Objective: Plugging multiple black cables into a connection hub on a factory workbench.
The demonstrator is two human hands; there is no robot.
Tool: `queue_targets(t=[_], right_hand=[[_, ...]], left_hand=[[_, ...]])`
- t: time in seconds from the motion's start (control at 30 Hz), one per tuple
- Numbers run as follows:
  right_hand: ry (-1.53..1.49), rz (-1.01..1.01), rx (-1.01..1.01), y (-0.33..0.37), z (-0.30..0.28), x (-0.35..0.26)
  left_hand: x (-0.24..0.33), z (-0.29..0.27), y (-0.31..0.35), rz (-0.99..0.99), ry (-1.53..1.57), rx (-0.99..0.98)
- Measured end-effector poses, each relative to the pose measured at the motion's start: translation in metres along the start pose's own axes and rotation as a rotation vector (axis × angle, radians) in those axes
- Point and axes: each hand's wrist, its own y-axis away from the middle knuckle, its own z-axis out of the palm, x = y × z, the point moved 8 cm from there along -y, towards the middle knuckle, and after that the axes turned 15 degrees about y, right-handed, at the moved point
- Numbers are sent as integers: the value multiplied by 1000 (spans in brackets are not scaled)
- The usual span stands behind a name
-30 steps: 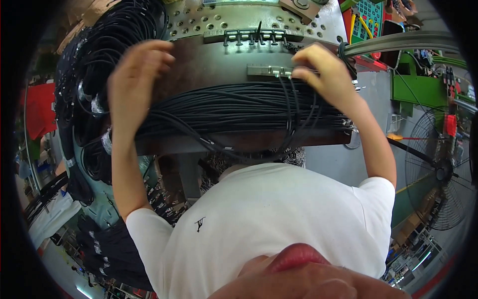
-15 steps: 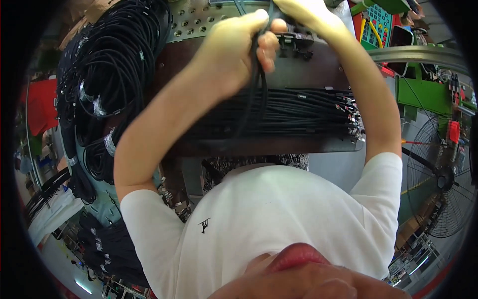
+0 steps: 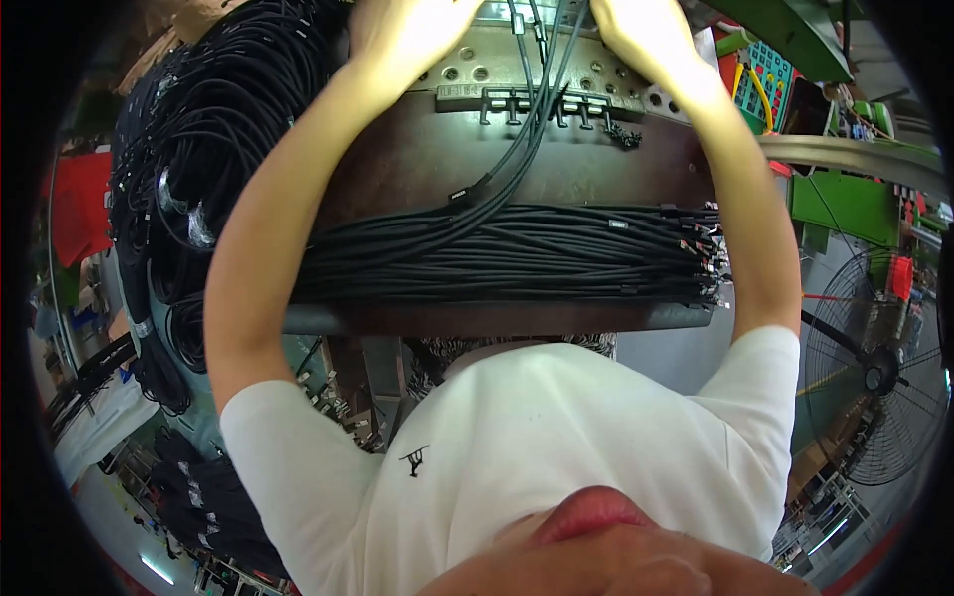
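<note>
Far left: large coils of black cable (image 3: 189,149) hang beside the dark brown table (image 3: 417,169). Left hand (image 3: 402,30) lies at the top edge on the perforated metal plate (image 3: 467,65), its grip partly cut off so cannot tell if clenched; a few black cables (image 3: 527,109) run down from between the hands across the slotted fixture bar (image 3: 527,97) to the flat bundle of black cables (image 3: 517,253) laid across the table's near edge. Right hand (image 3: 641,30) rests on the plate just right of those cables, grip likewise unclear; a standing fan (image 3: 874,377) sits far right.
</note>
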Motion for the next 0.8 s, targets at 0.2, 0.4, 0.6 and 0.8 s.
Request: queue_targets(t=[0.2,0.4,0.6,0.8], right_hand=[[-501,278,-74,-6,-4,12],[-454,345,-144,1,15,14],[-541,374,-186,1,21,11],[-501,395,-229,10,28,11]], left_hand=[[50,10,9,781,-87,48],[44,19,3,801,-259,101],[21,25,-2,713,-454,74],[-4,18,-12,337,-352,60]])
